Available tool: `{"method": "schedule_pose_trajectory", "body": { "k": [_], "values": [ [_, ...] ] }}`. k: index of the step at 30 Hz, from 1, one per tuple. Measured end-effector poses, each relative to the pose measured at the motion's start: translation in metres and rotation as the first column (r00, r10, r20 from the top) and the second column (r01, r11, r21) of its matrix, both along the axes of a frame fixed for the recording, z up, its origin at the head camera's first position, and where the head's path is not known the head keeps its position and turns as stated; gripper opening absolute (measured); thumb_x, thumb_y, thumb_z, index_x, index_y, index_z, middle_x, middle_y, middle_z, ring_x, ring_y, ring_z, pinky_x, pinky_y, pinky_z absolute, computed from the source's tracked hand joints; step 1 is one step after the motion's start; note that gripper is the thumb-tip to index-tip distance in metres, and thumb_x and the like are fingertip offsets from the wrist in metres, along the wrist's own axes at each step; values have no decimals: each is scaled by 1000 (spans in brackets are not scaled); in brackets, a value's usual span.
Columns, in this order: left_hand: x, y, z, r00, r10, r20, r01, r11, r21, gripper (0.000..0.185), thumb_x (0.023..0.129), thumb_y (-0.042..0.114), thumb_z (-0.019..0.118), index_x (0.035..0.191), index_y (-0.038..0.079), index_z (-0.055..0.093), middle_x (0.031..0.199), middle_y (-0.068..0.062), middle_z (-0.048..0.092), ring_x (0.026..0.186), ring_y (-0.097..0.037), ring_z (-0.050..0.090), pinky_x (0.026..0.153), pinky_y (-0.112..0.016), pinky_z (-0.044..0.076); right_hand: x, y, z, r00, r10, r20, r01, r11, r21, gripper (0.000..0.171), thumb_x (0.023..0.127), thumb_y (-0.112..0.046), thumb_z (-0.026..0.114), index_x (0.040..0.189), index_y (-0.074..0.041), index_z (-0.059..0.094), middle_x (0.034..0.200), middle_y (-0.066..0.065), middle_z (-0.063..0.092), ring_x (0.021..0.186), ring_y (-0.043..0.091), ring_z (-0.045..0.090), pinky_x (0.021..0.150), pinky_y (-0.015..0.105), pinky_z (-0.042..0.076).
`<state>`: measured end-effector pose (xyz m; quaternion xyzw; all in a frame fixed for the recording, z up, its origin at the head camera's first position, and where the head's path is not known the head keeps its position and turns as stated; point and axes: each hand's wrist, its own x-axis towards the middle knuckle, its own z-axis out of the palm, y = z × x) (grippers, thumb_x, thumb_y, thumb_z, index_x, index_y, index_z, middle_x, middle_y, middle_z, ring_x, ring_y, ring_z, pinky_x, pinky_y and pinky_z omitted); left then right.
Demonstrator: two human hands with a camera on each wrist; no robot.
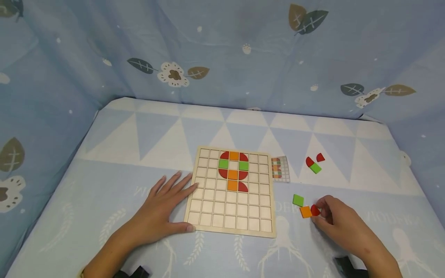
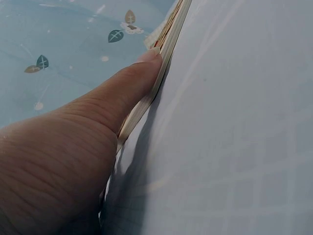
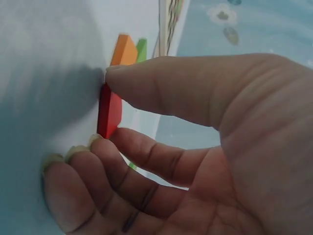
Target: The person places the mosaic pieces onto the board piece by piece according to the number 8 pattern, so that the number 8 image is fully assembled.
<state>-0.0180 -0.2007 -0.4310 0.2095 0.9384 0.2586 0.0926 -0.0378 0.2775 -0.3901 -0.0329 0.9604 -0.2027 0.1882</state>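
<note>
At the left, the left hand (image 1: 160,212) lies with fingers spread, its index finger and thumb touching the left edge of a wooden grid board (image 1: 231,208). Red quarter-circle, orange square and green square tiles fill some cells in the board's far half. Just beside its right edge lies a pattern card (image 1: 281,170). Farther right on the surface (image 1: 243,255) come a green square (image 1: 298,200), an orange square (image 1: 305,212), then a red quarter-circle tile (image 1: 315,210), pinched between the right hand's (image 1: 337,222) thumb and index finger. Beyond them lie two red pieces (image 1: 309,161) and a green piece (image 1: 315,168).
</note>
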Motion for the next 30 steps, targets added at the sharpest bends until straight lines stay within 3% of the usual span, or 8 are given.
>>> {"method": "schedule_pose_trajectory", "body": {
  "k": [5, 12, 19, 24, 30],
  "values": [
    [-1, 0, 0, 1000, 3, 8, -3, 1000, -9, 106, 78, 74, 76, 166, 34, 32, 174, 9, 14, 161, -23, 1, 126, -52, -3, -4, -15, -1, 999, 27, -25, -27, 1000, -3, 41, 89, -20, 84, 115, 0, 61, 83, 2, 51, 77, 18, 50, 61, 26, 45],
    [-1, -1, -3, 1000, -1, 9, 1, 1000, 2, 106, 79, 73, 76, 166, 34, 32, 174, 9, 14, 161, -23, 1, 126, -51, -3, -8, -35, 0, 996, 87, 4, -87, 996, 23, 47, 87, -31, 87, 116, -6, 61, 83, 1, 49, 74, 16, 49, 59, 28, 42],
    [-2, 2, -5, 1000, -7, 8, 7, 1000, 9, 105, 79, 74, 76, 166, 36, 31, 174, 10, 14, 161, -22, 1, 126, -50, -4, -13, -46, -1, 991, 134, -13, -133, 991, 16, 39, 86, -31, 87, 108, -12, 61, 83, 0, 49, 74, 16, 49, 62, 31, 41],
    [-1, 2, -5, 1000, -7, 3, 7, 1000, 1, 105, 79, 74, 75, 166, 35, 30, 174, 10, 13, 161, -22, 1, 126, -50, -3, -15, -50, -2, 989, 143, -46, -144, 989, -28, 45, 86, -29, 88, 117, -10, 61, 90, 0, 51, 81, 16, 51, 66, 29, 46],
    [-1, -1, -5, 1000, -10, -18, 10, 1000, -9, 105, 79, 77, 73, 166, 35, 29, 174, 9, 13, 161, -22, 1, 126, -49, -4, -22, -50, -7, 981, 114, -155, -132, 985, -111, 54, 91, -26, 83, 132, -5, 54, 92, 1, 51, 74, 14, 48, 61, 26, 42]
  ]
}}
